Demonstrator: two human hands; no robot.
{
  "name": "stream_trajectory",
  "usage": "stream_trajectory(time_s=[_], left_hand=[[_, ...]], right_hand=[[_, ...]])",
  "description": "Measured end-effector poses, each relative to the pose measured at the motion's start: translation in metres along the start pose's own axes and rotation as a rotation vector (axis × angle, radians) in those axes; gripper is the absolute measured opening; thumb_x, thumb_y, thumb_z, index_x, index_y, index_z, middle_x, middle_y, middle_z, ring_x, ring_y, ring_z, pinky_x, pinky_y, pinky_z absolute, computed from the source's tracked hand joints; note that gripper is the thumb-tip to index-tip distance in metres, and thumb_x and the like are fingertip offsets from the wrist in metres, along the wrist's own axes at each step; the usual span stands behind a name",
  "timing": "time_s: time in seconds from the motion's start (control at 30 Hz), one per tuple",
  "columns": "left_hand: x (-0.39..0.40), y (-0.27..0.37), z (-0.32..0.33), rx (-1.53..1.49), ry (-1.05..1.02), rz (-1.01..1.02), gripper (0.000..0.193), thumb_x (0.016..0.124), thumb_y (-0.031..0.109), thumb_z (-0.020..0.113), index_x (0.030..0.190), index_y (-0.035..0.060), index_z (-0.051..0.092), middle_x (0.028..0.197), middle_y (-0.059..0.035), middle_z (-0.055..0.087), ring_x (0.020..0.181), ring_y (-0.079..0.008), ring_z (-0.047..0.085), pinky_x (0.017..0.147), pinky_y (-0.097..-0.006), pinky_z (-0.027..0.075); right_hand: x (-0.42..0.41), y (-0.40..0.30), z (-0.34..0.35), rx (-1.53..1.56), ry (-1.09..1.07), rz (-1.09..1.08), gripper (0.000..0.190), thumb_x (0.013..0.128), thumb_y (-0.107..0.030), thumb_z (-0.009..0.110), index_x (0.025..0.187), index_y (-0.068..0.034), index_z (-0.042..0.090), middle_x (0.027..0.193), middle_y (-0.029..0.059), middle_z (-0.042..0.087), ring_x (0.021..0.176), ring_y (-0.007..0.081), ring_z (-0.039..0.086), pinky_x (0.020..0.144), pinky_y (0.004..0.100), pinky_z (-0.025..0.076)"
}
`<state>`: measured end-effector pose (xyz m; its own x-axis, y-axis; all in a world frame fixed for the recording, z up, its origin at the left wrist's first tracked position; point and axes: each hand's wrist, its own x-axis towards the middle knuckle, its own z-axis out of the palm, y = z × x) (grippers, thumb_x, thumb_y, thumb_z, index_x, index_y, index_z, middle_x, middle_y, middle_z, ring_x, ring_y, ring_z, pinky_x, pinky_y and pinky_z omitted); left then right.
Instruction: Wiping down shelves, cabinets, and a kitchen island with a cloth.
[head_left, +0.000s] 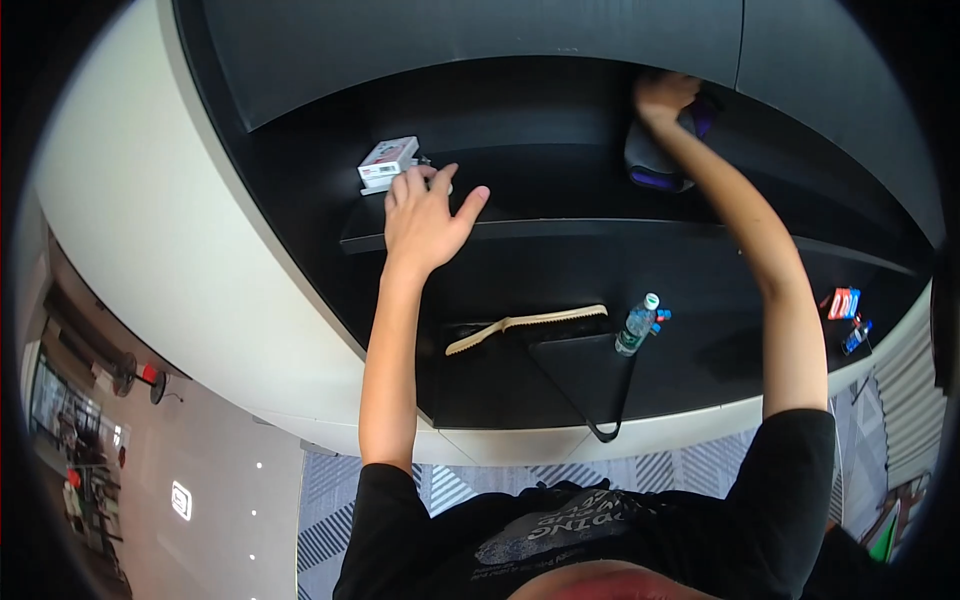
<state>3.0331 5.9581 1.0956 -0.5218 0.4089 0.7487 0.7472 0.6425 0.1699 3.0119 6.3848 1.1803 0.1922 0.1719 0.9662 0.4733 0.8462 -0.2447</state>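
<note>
My left hand (429, 217) is spread over the left part of a black shelf (525, 231), its fingertips at small white boxes (387, 161) stacked there. Whether the fingers grip anything there cannot be told. My right hand (666, 96) reaches to the top of a dark grey and purple bag-like item (649, 154) that stands on the same shelf to the right. The hand is blurred, and its hold on the item cannot be made out.
On the counter below lie a beige toothed strip (525, 322) and a black strapped item (577, 367). A clear water bottle (636, 326) with a white cap stands beside small blue pieces. Farther right are a red and blue packet (844, 304) and a blue item (856, 337). Cabinet doors (487, 37) overhang the shelf.
</note>
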Motion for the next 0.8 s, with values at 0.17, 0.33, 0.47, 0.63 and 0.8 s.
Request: stream_trajectory(time_s=[0.17, 0.33, 0.47, 0.63, 0.8], left_hand=[[-0.021, -0.027, -0.016, 0.089, 0.068, -0.033, 0.060, 0.093, 0.056, 0.051, 0.130, 0.0101, 0.060, 0.123, -0.0144, 0.054, 0.119, -0.0334, 0.047, 0.102, -0.0428, 0.036], [-0.005, -0.001, -0.006, 0.057, 0.099, -0.008, 0.074, 0.093, 0.059, 0.048, 0.139, 0.0005, 0.046, 0.125, -0.0208, 0.052, 0.121, -0.0376, 0.046, 0.103, -0.0465, 0.035], [0.003, 0.001, -0.003, 0.044, 0.015, 0.024, 0.079, 0.094, 0.060, 0.046, 0.143, -0.0012, 0.040, 0.135, -0.0254, 0.044, 0.128, -0.0407, 0.039, 0.108, -0.0484, 0.031], [0.020, -0.010, 0.005, 0.037, -0.043, 0.125, 0.071, 0.096, 0.044, 0.053, 0.145, -0.0038, 0.036, 0.155, -0.0270, 0.026, 0.144, -0.0423, 0.022, 0.116, -0.0441, 0.023], [0.099, 0.108, 0.045, -0.358, -0.386, 0.266, 0.064, 0.100, 0.038, 0.045, 0.144, -0.0068, 0.034, 0.151, -0.0278, 0.030, 0.141, -0.0380, 0.030, 0.116, -0.0377, 0.027]], right_hand=[[-0.063, -0.193, -0.062, 0.482, -0.684, -0.817, 0.050, 0.079, -0.012, 0.057, 0.126, 0.004, 0.050, 0.127, 0.0244, 0.052, 0.116, 0.0403, 0.050, 0.104, 0.0534, 0.036], [-0.074, -0.267, -0.041, 0.977, -0.646, -1.519, 0.053, 0.081, -0.007, 0.061, 0.131, 0.001, 0.047, 0.126, 0.0195, 0.053, 0.125, 0.0340, 0.048, 0.117, 0.0463, 0.028], [-0.070, -0.244, -0.026, 0.944, -0.606, -1.482, 0.067, 0.078, -0.007, 0.063, 0.140, 0.001, 0.039, 0.142, 0.0217, 0.043, 0.139, 0.0339, 0.035, 0.120, 0.0459, 0.023], [-0.023, -0.148, -0.033, 0.673, -0.535, -1.300, 0.076, 0.083, -0.006, 0.055, 0.152, -0.008, 0.025, 0.158, 0.0131, 0.026, 0.147, 0.0304, 0.023, 0.121, 0.0468, 0.020], [0.010, -0.059, -0.072, 0.403, -0.852, -0.938, 0.069, 0.091, -0.015, 0.051, 0.154, -0.015, 0.023, 0.161, 0.0107, 0.018, 0.149, 0.0283, 0.017, 0.121, 0.0454, 0.020]])
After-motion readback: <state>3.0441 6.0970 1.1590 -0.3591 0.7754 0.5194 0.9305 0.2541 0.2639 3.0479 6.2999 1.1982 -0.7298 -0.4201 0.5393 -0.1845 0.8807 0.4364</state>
